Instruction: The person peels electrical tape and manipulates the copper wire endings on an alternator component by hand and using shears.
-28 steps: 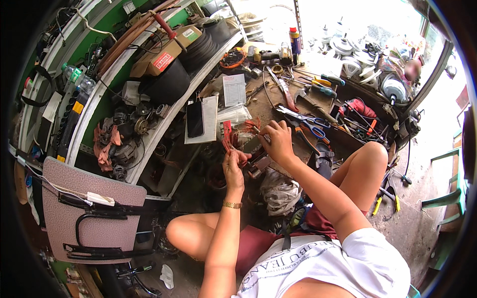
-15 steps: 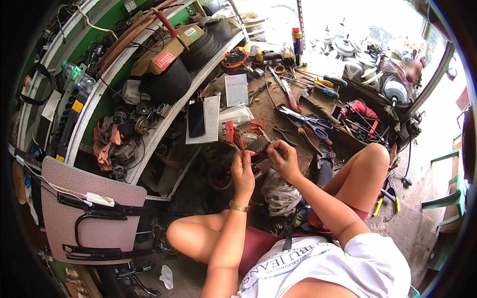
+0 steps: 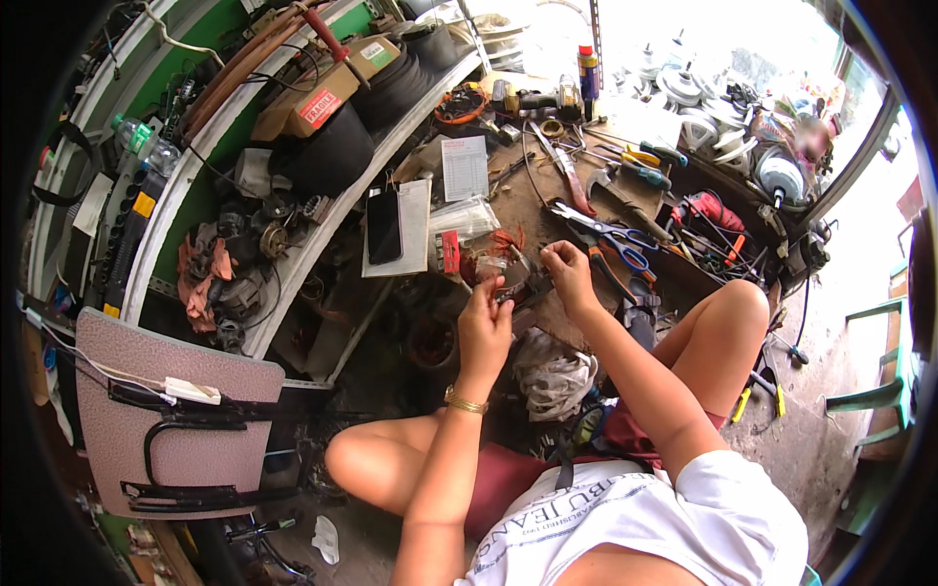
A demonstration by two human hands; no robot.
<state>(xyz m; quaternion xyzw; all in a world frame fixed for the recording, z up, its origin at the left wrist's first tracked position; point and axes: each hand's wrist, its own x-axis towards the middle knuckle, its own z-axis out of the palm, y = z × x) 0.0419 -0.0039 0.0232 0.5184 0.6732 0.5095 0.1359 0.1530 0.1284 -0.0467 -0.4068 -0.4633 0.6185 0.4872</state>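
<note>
Shifted ahead and to the right since the earlier frame, the right hand is now seen farther from the left hand, which has itself been moved slightly forward.

From the head view, reddish copper wire is seen just ahead of the left hand, bunched about a metal part lying between the two hands, toward their far side. The left hand is shown partly curled, thumb and forefinger a little apart near the part's close edge; whether a strand is gripped cannot be told. The right hand is shown raised with its fingertips drawn nearly together; anything pinched there is too small to be made out.

Beyond the left hand, to its left, a red block is placed, with a black phone farther out. To the right hand's right, orange-handled pliers and blue-handled scissors are laid on the worktop.

The step in hand is judged to be the fingertip handling of the wire; a steadied part and a fine, light pinch on the strands would seem to be called for.
</note>
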